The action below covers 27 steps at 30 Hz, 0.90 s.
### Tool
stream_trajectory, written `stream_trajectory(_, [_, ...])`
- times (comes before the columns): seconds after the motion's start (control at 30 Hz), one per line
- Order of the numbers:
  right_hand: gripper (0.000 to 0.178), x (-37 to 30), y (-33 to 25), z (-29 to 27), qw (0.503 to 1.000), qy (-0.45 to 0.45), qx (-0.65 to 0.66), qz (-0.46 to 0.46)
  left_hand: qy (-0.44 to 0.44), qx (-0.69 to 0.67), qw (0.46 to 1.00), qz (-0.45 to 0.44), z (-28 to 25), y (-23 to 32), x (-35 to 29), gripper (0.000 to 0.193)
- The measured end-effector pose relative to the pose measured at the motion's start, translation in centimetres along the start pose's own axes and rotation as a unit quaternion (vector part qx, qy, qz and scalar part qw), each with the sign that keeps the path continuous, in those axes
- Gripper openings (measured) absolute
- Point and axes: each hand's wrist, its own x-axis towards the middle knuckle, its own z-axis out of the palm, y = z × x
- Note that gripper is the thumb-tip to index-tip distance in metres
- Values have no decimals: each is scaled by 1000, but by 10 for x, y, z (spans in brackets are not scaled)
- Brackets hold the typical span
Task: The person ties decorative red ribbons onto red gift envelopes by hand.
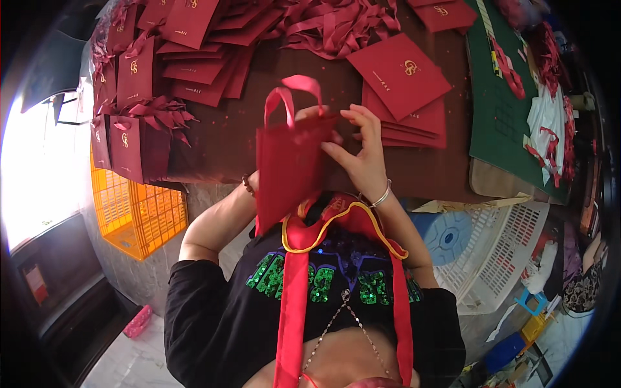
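A dark red paper gift bag (288,174) with a pink-red ribbon handle (294,84) is held up in front of my body, over the table's near edge. My left hand (310,113) is mostly hidden behind the bag and grips it; some fingers show at its top edge, beside the ribbon. At the bag's right side is my right hand (365,152). Its thumb reaches toward the bag's edge, while the forefinger curves apart from it. Nothing shows between those fingers.
Flat red bags (401,77) lie stacked at the right, with more bags with handles (132,139) at the left. Loose ribbons (336,26) are heaped at the back. A green mat (498,136), orange crate (139,213), white basket (504,252) and blue stool (446,236) surround the work area.
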Motion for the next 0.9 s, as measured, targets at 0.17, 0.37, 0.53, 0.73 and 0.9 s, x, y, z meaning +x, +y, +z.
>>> stream_trajectory(0.17, [44,-8,-5,-14,896,-62,365,247,349,256,892,129,-12,14,6,34])
stream_trajectory(0.37, [47,-12,3,-17,989,-11,84,117,314,372,865,125,-47,37,-7,33])
stream_trajectory(0.53, [27,-10,-7,-22,981,-50,-152,-110,279,530,800,34,-40,25,-23,26])
stream_trajectory(0.73, [31,-5,10,7,952,-94,-260,-128,225,799,548,103,-25,44,2,12])
stream_trajectory(0.9, [34,-3,1,10,955,-100,-259,-109,147,807,489,297,-37,52,82,11])
